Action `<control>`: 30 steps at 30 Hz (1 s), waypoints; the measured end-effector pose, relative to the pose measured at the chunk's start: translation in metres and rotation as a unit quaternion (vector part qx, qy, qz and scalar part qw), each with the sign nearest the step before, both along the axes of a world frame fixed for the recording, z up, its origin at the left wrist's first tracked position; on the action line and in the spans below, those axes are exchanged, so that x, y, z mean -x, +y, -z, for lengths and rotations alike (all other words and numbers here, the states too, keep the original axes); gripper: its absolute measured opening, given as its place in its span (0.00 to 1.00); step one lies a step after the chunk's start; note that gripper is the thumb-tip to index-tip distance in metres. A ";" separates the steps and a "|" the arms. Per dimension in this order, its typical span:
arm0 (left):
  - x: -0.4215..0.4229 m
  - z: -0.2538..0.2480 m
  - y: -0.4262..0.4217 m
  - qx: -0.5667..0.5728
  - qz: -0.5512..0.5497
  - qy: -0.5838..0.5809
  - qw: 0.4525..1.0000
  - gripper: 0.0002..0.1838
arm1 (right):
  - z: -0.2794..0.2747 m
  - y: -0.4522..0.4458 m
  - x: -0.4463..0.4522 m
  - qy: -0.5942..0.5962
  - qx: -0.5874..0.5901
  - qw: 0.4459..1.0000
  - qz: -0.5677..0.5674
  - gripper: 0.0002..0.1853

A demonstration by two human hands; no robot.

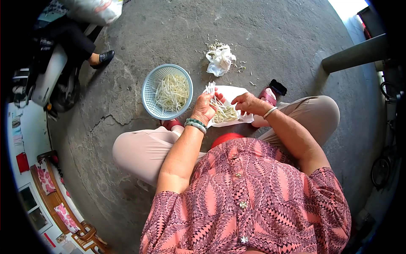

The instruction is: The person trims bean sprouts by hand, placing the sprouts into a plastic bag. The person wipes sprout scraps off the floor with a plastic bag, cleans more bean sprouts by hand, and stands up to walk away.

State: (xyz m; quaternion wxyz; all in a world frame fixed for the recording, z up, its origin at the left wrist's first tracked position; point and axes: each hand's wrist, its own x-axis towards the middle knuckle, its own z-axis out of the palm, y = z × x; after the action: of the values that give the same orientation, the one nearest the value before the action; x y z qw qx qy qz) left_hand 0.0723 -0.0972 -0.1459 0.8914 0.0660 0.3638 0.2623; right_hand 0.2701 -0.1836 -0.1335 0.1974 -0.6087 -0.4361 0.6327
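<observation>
A grey concrete floor [275,38] is used as the surface, its far left corner occupied by a scooter [51,78], beside which another person's shod foot [102,58] is seen. A bunch of bean sprouts [210,88] is clasped in the left hand [205,106], its pale ends held upward, presumably so that they are left exposed. By the right hand [248,104], poised over the right edge of a white plastic sheet [234,92], fingers and thumb are held near each other; whether anything is pinched cannot be told. Loose sprouts [224,115] are kept on the sheet, between the feet, probably for easy reach. More sprouts [172,94] are contained in a blue basket [146,94], set just beyond the sheet's left edge; a crumpled bag [220,60] is placed beyond its far edge, surrounded by scattered bits, seemingly kept apart as waste
</observation>
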 end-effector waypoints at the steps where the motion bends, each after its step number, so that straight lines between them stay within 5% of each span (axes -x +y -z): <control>1: 0.000 0.000 0.000 0.008 -0.011 -0.001 1.000 0.10 | 0.002 -0.002 0.004 0.015 0.010 1.000 -0.003 0.18; 6: -0.006 -0.008 0.001 0.030 -0.066 -0.008 0.997 0.07 | -0.004 -0.011 0.014 0.105 0.059 0.992 -0.024 0.25; 18: -0.008 -0.014 0.002 0.044 -0.108 -0.034 0.993 0.07 | -0.018 -0.010 0.026 0.229 0.116 0.964 0.065 0.10; 30: 0.009 -0.008 0.023 -0.033 -0.109 -0.012 0.993 0.09 | -0.027 0.003 -0.002 0.046 0.076 0.984 -0.156 0.09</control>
State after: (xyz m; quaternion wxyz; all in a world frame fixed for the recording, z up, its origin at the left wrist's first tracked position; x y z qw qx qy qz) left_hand 0.0637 -0.0742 -0.1383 0.8591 0.0522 0.3491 0.3707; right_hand 0.2717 -0.1803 -0.1064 0.0691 -0.5166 -0.4666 0.7146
